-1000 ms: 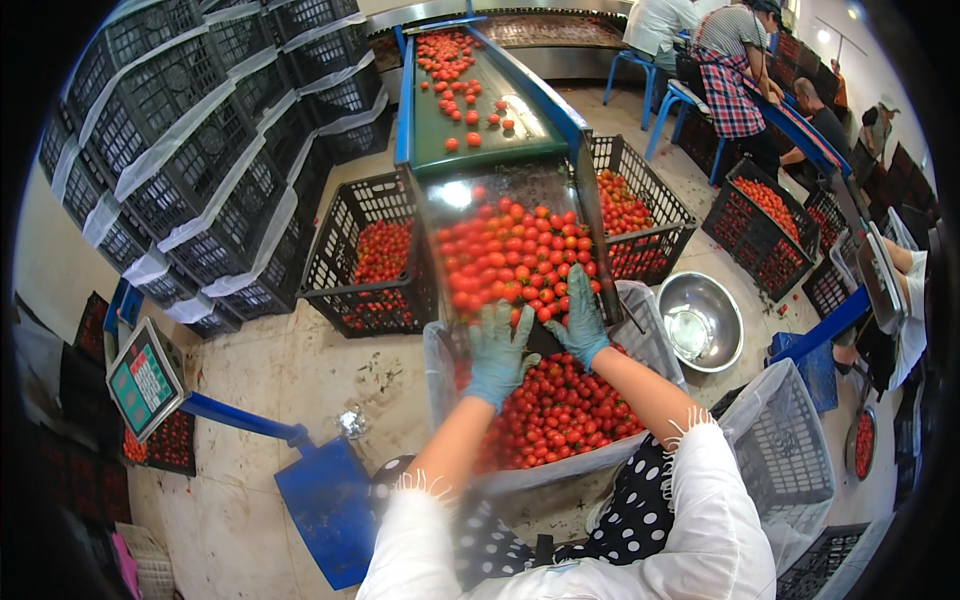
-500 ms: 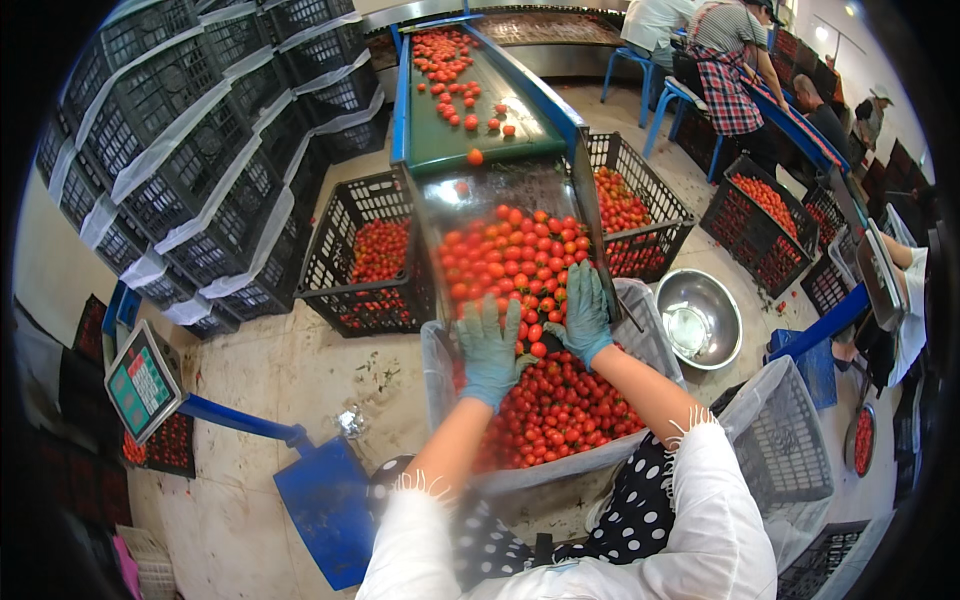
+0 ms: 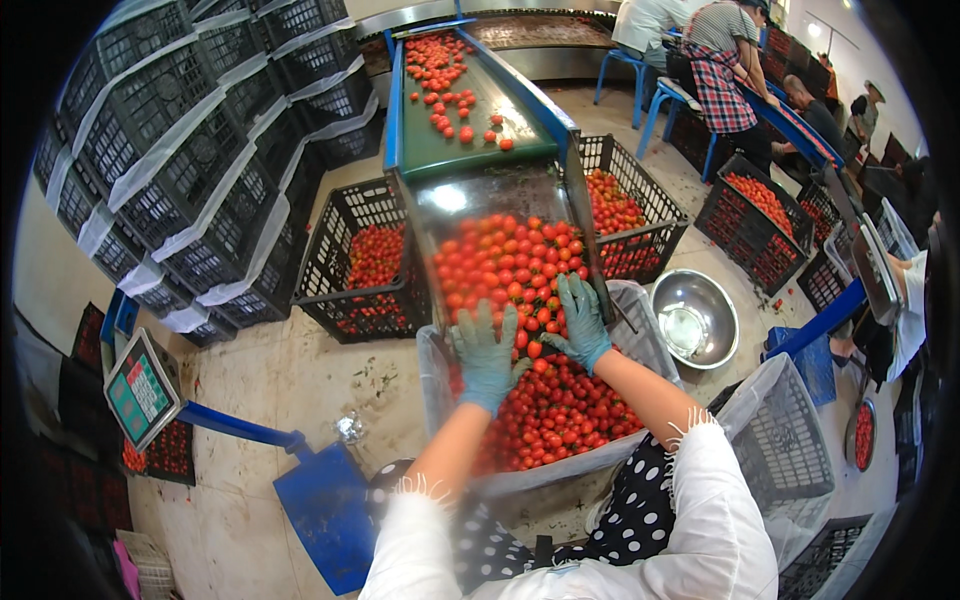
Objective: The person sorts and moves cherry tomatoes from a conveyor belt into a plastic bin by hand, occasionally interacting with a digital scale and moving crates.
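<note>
My left hand (image 3: pixel 486 355) and my right hand (image 3: pixel 582 322), both in teal gloves, rest with spread fingers against the lower edge of a pile of small red tomatoes (image 3: pixel 510 262). Neither hand grips anything. The pile lies on a sloping metal chute (image 3: pixel 500 192) at the end of a green conveyor belt (image 3: pixel 468 150), where more tomatoes are scattered. Below my hands, a crate with a pale liner (image 3: pixel 650 325) holds many tomatoes (image 3: pixel 560 415). A few tomatoes show in the gap between my hands.
Black crates of tomatoes stand left (image 3: pixel 345 315) and right (image 3: pixel 650 262) of the chute. A steel bowl (image 3: pixel 695 318) sits on the floor at right. Stacked black crates (image 3: pixel 200 170) rise at left, near a blue platform scale (image 3: pixel 325 510). Several people work at the back right.
My hands stay spread at the chute's lower edge, with only a slight shift. The single tomato at the belt's end has gone, and the pile sits a little differently.
</note>
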A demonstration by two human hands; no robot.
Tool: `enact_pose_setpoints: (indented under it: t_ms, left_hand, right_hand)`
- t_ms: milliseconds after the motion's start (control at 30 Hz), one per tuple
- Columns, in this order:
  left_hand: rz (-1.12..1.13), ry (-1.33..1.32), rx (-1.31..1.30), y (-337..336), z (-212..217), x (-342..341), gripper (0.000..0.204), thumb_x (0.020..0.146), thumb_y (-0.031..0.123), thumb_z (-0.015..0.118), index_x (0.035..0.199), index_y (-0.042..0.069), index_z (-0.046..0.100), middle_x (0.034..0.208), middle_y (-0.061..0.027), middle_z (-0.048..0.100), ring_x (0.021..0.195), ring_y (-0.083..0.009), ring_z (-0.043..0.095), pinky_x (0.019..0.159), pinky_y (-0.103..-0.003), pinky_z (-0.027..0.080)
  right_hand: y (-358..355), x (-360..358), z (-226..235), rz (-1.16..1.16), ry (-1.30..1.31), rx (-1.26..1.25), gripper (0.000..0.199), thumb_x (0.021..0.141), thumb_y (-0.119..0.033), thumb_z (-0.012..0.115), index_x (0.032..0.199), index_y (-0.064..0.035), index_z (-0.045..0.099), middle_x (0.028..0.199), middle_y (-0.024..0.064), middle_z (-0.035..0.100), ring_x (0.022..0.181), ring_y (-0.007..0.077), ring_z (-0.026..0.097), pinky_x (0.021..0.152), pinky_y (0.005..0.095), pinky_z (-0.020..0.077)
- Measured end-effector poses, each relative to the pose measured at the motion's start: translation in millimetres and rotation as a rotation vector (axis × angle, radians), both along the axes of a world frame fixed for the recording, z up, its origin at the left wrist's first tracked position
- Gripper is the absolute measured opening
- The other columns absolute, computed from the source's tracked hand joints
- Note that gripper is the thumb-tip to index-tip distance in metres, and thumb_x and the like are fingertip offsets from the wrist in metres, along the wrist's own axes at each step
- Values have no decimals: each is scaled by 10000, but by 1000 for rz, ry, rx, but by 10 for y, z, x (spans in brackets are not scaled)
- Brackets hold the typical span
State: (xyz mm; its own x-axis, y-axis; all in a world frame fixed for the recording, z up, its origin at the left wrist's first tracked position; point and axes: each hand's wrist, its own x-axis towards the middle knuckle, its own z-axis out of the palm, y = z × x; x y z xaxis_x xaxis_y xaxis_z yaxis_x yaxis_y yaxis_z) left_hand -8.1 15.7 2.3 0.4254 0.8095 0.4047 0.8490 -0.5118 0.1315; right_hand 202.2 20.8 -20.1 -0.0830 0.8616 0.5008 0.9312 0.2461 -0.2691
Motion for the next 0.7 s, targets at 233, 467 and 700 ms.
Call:
enact_pose_setpoints:
  t_ms: [233, 467, 700]
  left_hand:
    - [-156, -34, -5, 76, -147, -2, 1047, 611, 538, 771, 1463, 219, 254, 1494, -214, 182, 1350, -460, 194, 1036, -642, 197]
    - [-58, -47, -57, -29, -17, -24, 1117, 568, 572, 786, 1460, 157, 257, 1483, -290, 138, 1348, -529, 106, 1032, -651, 187]
    - [-227, 8, -58, -8, 1, -21, 1069, 597, 609, 746, 1451, 163, 282, 1416, -314, 270, 1298, -520, 264, 1040, -620, 221]
  right_hand:
    - [14, -47, 3, 96, -93, -4, 1064, 658, -483, 752, 1483, -126, 183, 1469, 245, 211, 1318, 473, 220, 1098, 523, 219]
    - [-87, -106, 106, 171, 1, 5, 1053, 670, -519, 725, 1468, -66, 209, 1483, 264, 172, 1355, 468, 188, 1111, 512, 191]
    - [22, -63, 99, 195, 105, 13, 868, 814, -432, 600, 1468, -44, 180, 1504, 220, 191, 1383, 410, 175, 1116, 518, 156]
